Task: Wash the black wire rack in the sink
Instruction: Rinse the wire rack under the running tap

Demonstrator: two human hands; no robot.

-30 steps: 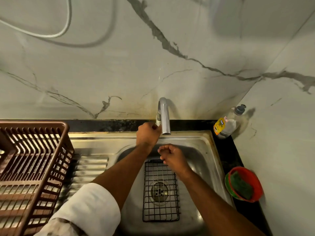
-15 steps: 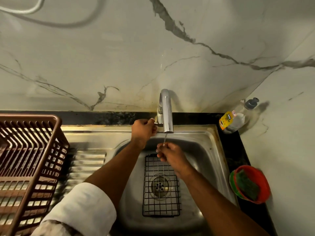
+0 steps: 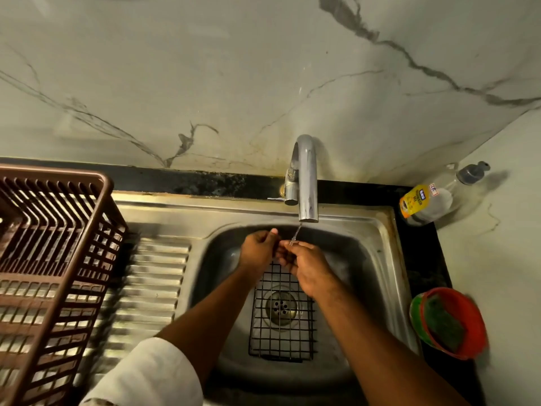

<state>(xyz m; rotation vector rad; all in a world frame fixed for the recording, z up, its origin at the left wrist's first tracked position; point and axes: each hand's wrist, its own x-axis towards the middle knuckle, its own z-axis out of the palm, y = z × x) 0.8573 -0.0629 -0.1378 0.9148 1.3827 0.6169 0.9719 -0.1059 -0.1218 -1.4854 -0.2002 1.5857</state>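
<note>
The black wire rack lies flat on the bottom of the steel sink, over the drain. A thin stream of water runs from the chrome tap onto my right hand. My left hand is beside it, fingertips touching, both held above the rack's far end. Neither hand holds anything. The rack's far edge is hidden behind my hands.
A brown plastic dish basket sits on the ribbed drainboard at left. A dish-soap pump bottle leans in the back right corner. A red bowl with a green scouring pad stands on the black counter at right.
My left hand has left the tap handle and come down to meet my right hand under the stream. Water began running half a second ago.
</note>
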